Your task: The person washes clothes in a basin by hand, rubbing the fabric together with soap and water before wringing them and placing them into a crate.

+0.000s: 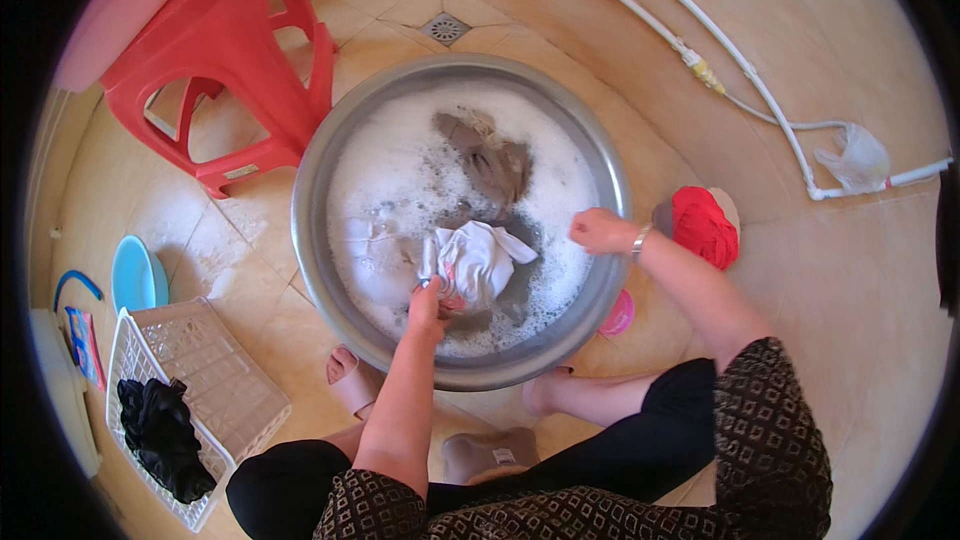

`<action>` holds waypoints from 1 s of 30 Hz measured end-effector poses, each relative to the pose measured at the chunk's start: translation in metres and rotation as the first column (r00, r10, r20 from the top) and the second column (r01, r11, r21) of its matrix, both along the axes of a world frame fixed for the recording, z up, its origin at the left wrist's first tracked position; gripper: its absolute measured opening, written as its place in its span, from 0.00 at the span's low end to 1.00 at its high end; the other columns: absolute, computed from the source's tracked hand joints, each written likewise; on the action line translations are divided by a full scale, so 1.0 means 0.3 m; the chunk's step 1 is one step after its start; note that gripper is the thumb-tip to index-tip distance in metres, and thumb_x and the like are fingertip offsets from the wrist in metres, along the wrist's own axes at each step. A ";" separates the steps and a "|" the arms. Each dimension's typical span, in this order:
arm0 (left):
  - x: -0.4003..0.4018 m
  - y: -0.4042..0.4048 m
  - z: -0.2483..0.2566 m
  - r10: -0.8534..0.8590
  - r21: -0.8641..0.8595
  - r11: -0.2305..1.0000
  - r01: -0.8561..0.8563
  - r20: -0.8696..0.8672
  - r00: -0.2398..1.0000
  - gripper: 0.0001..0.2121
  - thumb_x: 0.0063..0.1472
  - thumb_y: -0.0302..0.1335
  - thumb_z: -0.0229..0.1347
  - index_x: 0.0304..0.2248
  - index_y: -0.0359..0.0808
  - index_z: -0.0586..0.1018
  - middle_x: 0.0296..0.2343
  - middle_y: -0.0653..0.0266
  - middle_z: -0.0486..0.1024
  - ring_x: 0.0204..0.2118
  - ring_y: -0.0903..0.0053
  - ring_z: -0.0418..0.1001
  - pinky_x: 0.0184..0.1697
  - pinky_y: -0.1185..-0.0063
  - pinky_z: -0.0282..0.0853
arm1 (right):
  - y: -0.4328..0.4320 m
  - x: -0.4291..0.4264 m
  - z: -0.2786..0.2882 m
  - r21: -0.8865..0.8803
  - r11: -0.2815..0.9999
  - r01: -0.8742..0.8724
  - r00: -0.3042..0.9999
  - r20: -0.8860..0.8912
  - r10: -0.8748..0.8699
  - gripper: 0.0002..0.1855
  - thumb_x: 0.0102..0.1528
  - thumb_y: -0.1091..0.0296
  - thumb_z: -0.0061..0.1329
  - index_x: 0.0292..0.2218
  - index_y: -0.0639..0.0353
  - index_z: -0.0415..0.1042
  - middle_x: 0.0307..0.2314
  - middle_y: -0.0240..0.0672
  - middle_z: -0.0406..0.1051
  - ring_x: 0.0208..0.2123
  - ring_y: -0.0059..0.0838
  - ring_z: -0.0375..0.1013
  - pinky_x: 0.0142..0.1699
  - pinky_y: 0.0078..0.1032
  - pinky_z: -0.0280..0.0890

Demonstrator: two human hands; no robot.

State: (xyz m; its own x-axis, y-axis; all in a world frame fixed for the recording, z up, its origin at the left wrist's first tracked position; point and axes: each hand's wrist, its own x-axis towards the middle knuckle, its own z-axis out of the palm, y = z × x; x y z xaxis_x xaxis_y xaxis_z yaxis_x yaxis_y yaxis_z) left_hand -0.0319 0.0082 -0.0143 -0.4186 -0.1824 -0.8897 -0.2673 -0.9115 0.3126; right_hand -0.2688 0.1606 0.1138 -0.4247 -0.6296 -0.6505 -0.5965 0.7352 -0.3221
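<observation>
A large round metal basin [309,247] of sudsy water stands on the floor before me. My left hand [429,309] grips a wet white cloth garment [480,259] with a pinkish-red patch, low over the water near the basin's middle. Over the foam at the right side is my right hand [601,231], its fingers curled; whether anything is in them cannot be seen. Brown-grey fabric [491,157] lies partly sunk in the suds toward the far side. Pale fabric [379,255] shows under the foam at left.
A red plastic stool [225,52] stands at the basin's far left. Left are a blue bowl [139,270] and a white plastic basket [262,405] with black clothing [161,435]. Red cloth [703,226] lies right of the basin, near a pink round object [619,313]. White pipes [720,22] line the wall.
</observation>
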 end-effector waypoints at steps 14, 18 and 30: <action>0.034 0.023 0.012 -0.292 -0.117 0.947 0.301 0.084 0.953 0.11 0.51 0.30 0.43 0.33 0.35 0.61 0.24 0.58 0.67 0.27 0.68 0.68 0.29 0.67 0.64 | 0.743 0.250 -0.675 -0.432 0.484 0.761 0.640 0.379 -0.668 0.13 0.42 0.74 0.39 0.34 0.64 0.65 0.25 0.41 0.67 0.25 0.37 0.67 0.32 0.25 0.62; 0.117 -0.015 -0.006 -0.202 -0.136 0.970 0.201 0.004 0.979 0.11 0.51 0.30 0.43 0.34 0.35 0.61 0.26 0.58 0.66 0.27 0.69 0.68 0.31 0.68 0.64 | 0.408 0.309 -0.371 -0.193 0.486 0.852 0.523 0.310 -0.794 0.14 0.48 0.64 0.34 0.32 0.62 0.66 0.29 0.41 0.67 0.28 0.37 0.66 0.33 0.25 0.61; 0.113 -0.005 0.029 -0.262 -0.074 0.961 0.267 0.076 0.962 0.09 0.53 0.30 0.39 0.32 0.34 0.64 0.30 0.57 0.67 0.31 0.69 0.68 0.33 0.75 0.62 | 0.584 0.279 -0.522 -0.049 0.887 0.459 0.886 -0.049 -0.462 0.13 0.46 0.64 0.36 0.31 0.60 0.67 0.30 0.43 0.66 0.32 0.38 0.65 0.34 0.27 0.59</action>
State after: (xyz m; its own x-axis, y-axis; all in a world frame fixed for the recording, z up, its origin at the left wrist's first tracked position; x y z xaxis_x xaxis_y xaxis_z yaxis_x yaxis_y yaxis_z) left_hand 0.0021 0.0067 -0.0056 -0.4041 -0.1473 -0.9028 -0.5173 -0.7771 0.3584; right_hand -0.1852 0.3359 -0.0427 -0.7087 -0.3758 -0.5971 -0.2119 0.9206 -0.3279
